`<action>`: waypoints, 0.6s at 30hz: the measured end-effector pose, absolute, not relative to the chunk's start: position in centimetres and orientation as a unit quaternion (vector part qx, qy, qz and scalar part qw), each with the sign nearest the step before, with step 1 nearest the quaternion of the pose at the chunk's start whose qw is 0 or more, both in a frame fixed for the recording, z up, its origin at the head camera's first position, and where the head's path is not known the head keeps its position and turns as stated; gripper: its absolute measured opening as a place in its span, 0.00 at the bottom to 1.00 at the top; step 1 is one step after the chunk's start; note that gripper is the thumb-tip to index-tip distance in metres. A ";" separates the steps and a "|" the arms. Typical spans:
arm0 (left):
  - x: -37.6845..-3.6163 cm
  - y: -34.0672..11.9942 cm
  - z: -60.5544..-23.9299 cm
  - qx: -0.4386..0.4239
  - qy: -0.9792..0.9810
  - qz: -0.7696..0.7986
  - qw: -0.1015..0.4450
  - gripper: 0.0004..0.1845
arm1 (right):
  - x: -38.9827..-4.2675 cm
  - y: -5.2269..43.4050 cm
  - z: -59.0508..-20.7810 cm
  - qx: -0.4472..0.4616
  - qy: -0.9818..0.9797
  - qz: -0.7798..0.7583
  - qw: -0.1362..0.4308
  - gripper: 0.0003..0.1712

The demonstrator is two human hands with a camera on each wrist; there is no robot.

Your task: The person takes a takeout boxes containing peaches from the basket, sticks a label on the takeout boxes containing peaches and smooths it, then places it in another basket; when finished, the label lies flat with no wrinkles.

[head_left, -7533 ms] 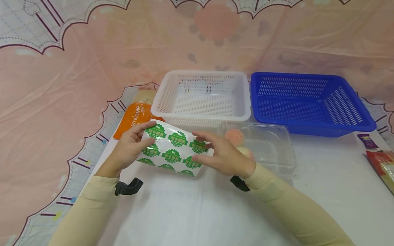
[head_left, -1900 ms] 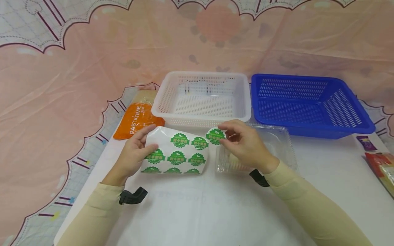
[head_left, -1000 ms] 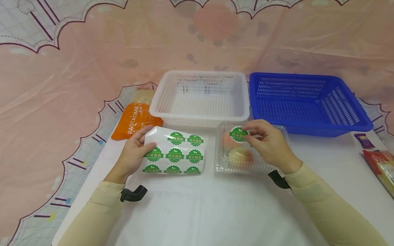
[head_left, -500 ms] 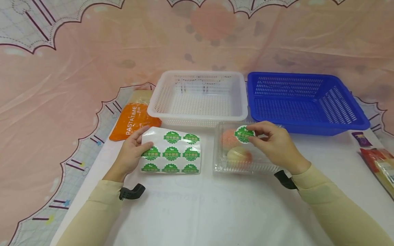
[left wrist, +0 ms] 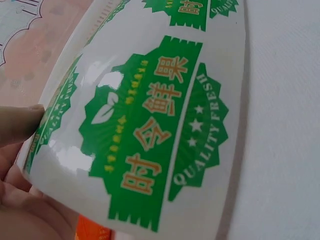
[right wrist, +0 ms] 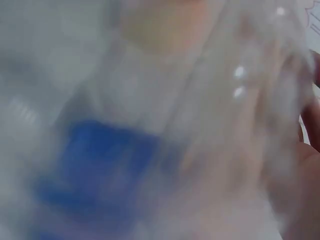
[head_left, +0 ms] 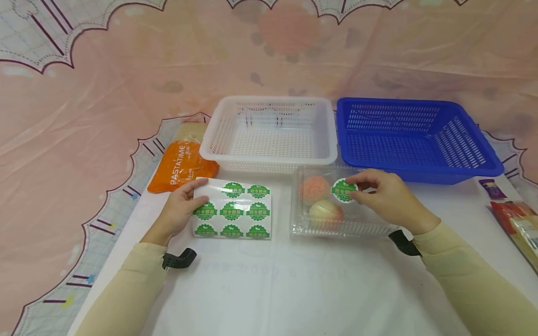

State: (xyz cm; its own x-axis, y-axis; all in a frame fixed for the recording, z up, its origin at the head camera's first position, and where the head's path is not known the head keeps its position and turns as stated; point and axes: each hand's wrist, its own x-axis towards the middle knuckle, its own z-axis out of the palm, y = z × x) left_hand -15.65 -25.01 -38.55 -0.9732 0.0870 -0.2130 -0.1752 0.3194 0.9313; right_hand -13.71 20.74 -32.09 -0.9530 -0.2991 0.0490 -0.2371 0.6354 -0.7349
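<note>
Since the earlier frame, our right hand [head_left: 388,198] carried the peeled sticker [head_left: 343,190] down onto the clear box [head_left: 336,224], pinching it at our 1 o'clock; pressing remained. Our left hand [head_left: 182,210] pinched the sticker sheet [head_left: 233,210] at 11 o'clock.

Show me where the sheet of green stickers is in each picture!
Head view: the sticker sheet lies left of centre on the white table, with the left hand pinching its left edge.
Left wrist view: the sticker sheet fills most of the picture, one green sticker very close.
Right wrist view: not in it; the picture is too blurred.
Shared landmark: the left hand's thumb on the sheet's edge.
</note>
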 end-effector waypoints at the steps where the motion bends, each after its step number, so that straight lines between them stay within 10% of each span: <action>1: -15.7 -25.0 -38.6 -0.029 0.807 0.579 0.113 0.30 | -13.7 20.9 -32.1 -0.146 0.905 -0.397 0.044 0.17; 18: -15.8 -24.9 -39.0 -0.036 0.815 0.562 0.132 0.29 | -14.2 21.8 -33.4 -0.190 0.912 -0.362 0.020 0.16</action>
